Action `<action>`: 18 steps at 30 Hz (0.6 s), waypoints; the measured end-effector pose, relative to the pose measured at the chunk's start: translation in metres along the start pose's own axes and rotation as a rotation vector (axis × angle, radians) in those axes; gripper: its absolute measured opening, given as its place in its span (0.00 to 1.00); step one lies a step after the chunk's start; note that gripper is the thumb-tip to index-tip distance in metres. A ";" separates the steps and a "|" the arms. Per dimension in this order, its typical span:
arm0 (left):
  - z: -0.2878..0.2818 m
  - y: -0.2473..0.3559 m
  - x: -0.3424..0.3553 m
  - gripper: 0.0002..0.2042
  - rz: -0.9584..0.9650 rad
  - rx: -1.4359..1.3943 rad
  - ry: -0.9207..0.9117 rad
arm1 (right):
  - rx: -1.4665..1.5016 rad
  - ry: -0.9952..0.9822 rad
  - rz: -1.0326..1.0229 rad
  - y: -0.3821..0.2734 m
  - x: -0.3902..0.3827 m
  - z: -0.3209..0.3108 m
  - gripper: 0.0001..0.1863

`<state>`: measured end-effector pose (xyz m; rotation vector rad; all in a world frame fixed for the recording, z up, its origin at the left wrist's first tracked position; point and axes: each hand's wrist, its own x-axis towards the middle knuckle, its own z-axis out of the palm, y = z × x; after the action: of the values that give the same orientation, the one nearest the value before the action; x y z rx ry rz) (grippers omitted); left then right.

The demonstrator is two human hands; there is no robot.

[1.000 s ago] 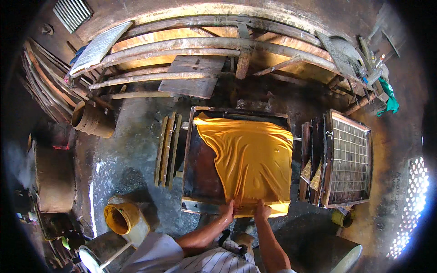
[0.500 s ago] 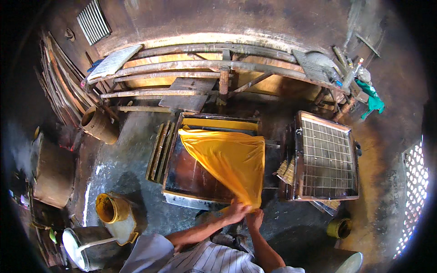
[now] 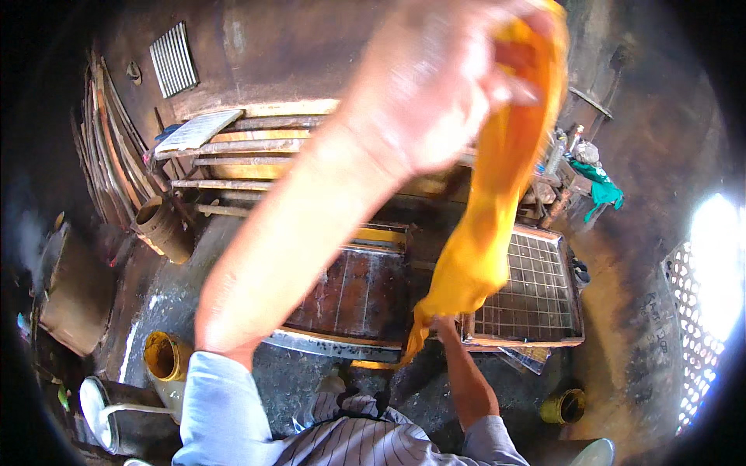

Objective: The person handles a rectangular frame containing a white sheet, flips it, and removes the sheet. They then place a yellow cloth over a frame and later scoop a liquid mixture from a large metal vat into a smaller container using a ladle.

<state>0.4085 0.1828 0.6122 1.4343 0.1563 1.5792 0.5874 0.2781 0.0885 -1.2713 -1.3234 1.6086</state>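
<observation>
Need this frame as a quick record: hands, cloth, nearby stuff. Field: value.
left hand: left hand high, close to camera, blurred, gripping yellow cloth
right hand: right hand low, at the cloth's narrow gathered part; grip unclear
cloth: yellow cloth, bunched, hanging between both hands
centre: wooden tray, partly behind the left forearm
right side: wire-grid frame, small yellow bucket
left side: larger yellow bucket
far right: green cloth

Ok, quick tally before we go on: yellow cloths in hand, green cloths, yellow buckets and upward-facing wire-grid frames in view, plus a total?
Yellow cloth: 1
Green cloth: 1
Yellow buckets: 2
Wire-grid frame: 1
Total: 5
</observation>
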 end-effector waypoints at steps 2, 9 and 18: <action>-0.018 0.015 0.004 0.14 -0.032 0.034 0.095 | 0.166 -0.022 -0.026 -0.058 0.004 -0.017 0.34; -0.146 -0.078 -0.103 0.14 -0.419 0.352 0.619 | 0.393 -0.014 -0.314 -0.317 0.020 -0.139 0.14; -0.166 -0.234 -0.321 0.12 -1.200 -0.056 0.445 | -0.982 1.223 -1.025 -0.513 0.019 -0.210 0.11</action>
<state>0.3505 0.1628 0.1860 0.6305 1.0127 0.8174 0.7454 0.4835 0.5785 -1.2755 -1.4228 -0.6116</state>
